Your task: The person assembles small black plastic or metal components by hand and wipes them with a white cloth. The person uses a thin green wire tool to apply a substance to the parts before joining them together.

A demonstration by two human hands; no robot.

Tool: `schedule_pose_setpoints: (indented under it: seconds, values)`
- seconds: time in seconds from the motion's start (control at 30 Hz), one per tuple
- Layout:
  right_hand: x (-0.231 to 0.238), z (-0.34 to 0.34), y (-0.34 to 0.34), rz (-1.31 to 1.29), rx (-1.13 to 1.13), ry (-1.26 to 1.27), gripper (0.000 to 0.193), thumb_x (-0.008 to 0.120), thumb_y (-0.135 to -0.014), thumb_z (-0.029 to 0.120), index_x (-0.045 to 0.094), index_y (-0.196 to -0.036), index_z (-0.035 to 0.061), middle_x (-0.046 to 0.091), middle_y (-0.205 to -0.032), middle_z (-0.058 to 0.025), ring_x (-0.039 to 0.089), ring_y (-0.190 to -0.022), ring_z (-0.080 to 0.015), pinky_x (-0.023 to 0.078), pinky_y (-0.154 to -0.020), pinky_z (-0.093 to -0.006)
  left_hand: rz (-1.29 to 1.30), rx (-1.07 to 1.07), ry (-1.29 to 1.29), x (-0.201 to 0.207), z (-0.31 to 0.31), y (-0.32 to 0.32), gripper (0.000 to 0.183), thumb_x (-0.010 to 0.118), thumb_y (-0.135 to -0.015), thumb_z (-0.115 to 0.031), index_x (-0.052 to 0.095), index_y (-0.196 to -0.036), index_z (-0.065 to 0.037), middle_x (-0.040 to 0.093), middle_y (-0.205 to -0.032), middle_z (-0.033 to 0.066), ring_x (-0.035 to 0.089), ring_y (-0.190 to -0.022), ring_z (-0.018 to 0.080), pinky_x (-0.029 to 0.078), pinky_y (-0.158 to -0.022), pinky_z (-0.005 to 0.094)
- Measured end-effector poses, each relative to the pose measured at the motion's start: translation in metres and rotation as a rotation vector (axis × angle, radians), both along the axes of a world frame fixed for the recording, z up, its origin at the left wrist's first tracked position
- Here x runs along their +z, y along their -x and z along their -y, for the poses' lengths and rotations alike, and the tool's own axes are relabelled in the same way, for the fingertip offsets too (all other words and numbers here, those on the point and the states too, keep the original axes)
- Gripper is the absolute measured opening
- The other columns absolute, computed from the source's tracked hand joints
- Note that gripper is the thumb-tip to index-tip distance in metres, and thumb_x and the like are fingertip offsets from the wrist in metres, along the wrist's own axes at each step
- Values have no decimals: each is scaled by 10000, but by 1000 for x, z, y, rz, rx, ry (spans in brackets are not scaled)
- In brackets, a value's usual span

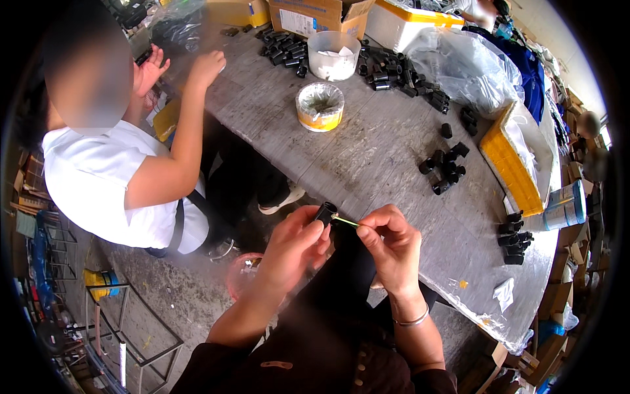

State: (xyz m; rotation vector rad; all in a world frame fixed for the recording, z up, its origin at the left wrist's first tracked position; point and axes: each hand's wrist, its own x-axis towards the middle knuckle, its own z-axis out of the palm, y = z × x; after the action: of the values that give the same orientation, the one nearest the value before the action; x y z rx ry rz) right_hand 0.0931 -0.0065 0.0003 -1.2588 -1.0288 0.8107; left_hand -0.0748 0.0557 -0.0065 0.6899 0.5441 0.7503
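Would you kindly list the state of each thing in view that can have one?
Left hand: closed on black tube.
Right hand: pinching thin stick.
Black tube: held, tilted.
Thin stick: tip at tube.
Other tubes: loose.
Clear tub: uncovered.
Yellow-banded tub: uncovered.
Rightmost foam box: uncovered.

The held tube (324,213) is black, and so are the loose tubes (451,167); the thin stick (346,221) is yellow-green. The table (367,157) is grey, mottled with darker smudges, paler along its worn edge, and marked by a small orange-yellow spot (463,284). A whitish tub (321,122) wears a yellow-orange band, while the cup (334,62) is cloudy white. The carton (319,18) is brown with a white-and-blue label. Yellow tape stripes the white foam box (392,31), and yellow-orange covers the white-lined crate (508,167). The bucket (564,205) is blue with white, the scrap (504,294) white, the bracelet (413,319) silver, the basket (235,277) pinkish red, the co-worker's shirt (98,187) plain white.
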Motion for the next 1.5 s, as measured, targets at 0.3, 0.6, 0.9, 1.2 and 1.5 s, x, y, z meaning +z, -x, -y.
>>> schedule_pose_setpoints:
  seconds: [0.3,0.6,0.9,1.2,1.5]
  values:
    - [-1,0,1,-34,-5,9,50,688,-838,-2,640,-850,2,550,-833,-21,530,-685,-74,431,-626,-214,16,9,73,6,1,-2,260,537,-956,-231,396,-1141,-116,476,-831,22,484,-685,108,388,-485,234]
    - [-3,1,2,-44,-10,22,52,691,-843,14,640,-851,3,548,-834,-15,516,-684,-68,425,-629,-209,68,-22,64,3,-2,2,221,509,-968,-247,418,-1126,-122,519,-873,53,499,-690,113,385,-458,218]
    - [-2,0,2,-44,2,41,55,691,-841,10,638,-852,3,550,-834,-13,520,-691,-65,431,-633,-205,149,-31,124,1,0,4,275,489,-980,-308,423,-1172,-122,493,-858,49,500,-699,129,400,-480,235]
    - [-4,2,1,-56,-7,26,58,693,-837,3,638,-854,4,550,-836,-14,522,-696,-67,434,-634,-208,96,-86,105,1,1,2,262,536,-966,-293,430,-1133,-122,475,-802,30,481,-668,121,397,-478,235]
    - [-4,1,0,-48,-9,12,71,703,-822,-10,643,-856,7,552,-838,-15,511,-690,-66,429,-629,-207,89,-138,74,-1,-2,2,299,483,-979,-376,481,-1119,-111,444,-776,13,440,-629,101,356,-455,217]
